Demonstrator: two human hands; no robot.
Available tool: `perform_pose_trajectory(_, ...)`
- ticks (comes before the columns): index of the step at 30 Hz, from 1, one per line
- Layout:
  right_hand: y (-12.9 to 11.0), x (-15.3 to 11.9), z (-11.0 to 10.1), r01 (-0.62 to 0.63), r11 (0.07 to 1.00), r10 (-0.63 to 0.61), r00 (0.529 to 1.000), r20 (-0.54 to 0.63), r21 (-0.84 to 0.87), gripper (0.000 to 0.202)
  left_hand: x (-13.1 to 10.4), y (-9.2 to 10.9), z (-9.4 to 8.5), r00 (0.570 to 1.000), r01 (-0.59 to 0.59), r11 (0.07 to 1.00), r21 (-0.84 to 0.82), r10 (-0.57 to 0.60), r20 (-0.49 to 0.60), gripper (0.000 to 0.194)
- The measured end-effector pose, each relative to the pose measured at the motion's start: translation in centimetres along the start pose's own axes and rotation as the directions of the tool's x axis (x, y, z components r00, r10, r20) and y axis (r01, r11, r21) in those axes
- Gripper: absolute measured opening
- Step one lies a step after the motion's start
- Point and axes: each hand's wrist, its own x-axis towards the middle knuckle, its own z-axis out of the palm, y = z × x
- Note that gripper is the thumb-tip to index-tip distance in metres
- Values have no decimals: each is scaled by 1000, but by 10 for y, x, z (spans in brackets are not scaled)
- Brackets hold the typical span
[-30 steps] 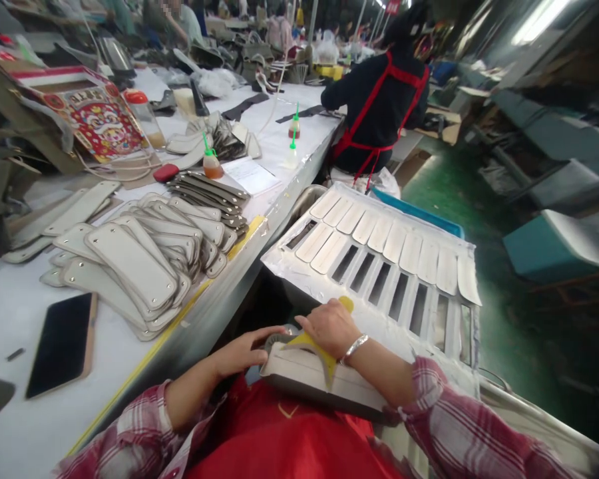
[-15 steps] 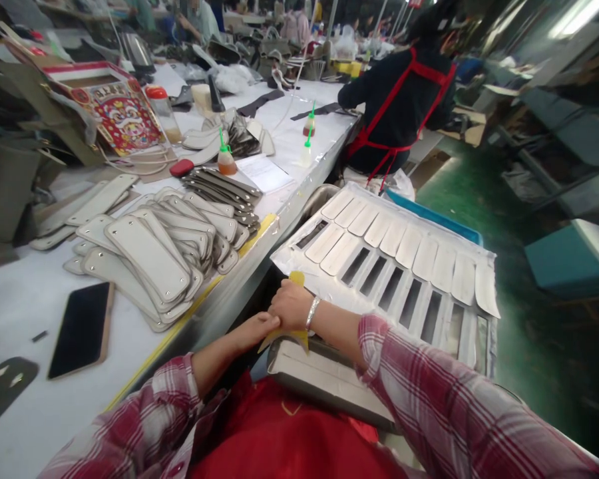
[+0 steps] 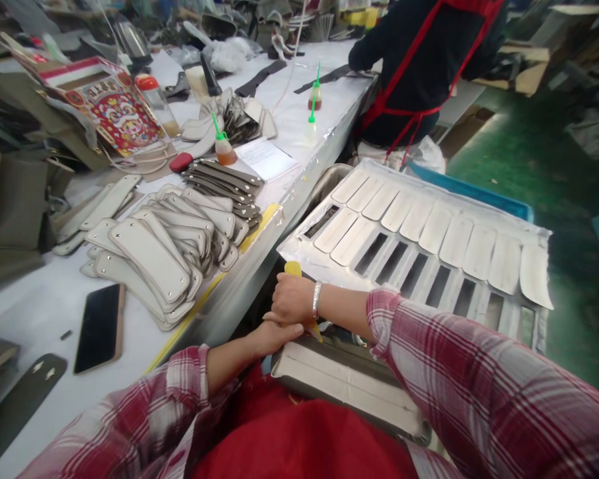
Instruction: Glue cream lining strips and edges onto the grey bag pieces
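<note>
My right hand [image 3: 293,301], with a silver bracelet on its wrist, is closed around a flat yellow piece [image 3: 293,267]. One rounded end sticks out above the fist and a little yellow shows below. Just under it, my left hand [image 3: 272,336] is closed and pressed against the right hand, thumb stretched forward. Its fingertips are hidden, so what it grips cannot be made out. Below both hands, close to my red apron, lies a long cream and grey-brown box-like piece [image 3: 344,379]. Dark material in the gap beyond it is partly covered by my right forearm.
To the right stands a slotted rack [image 3: 379,253] carrying rows of cream strips. On the white table lie a pile of cream strips with studs [image 3: 150,256], a phone [image 3: 100,327] and glue bottles [image 3: 224,150]. A co-worker in a red-strapped apron [image 3: 419,73] sits ahead.
My view has tilted down and shifted, so the rack looks larger and farther right. My left hand has come closer under the right hand, and less of the yellow piece shows below.
</note>
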Motion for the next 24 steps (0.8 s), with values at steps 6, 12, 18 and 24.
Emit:
perform_pose_trajectory(6,5,-12,9,52,997,-49,997,-62,57,48,5,-1,-6,991,100,991,85,-107,76,73)
perform_pose_trajectory(12,8,-9,4,42,998,-38,993,-113,39,45,10,11,-15,958,76,997,32,-82,276,69)
perform_pose_trajectory(18,8,-10,2,45,999,-41,990,-133,24,50,5,27,3,978,6,999,-53,5,209,61)
perform_pose_trajectory(24,8,-18,3,40,998,-34,994,-104,49,47,7,22,11,991,22,999,25,-26,129,57)
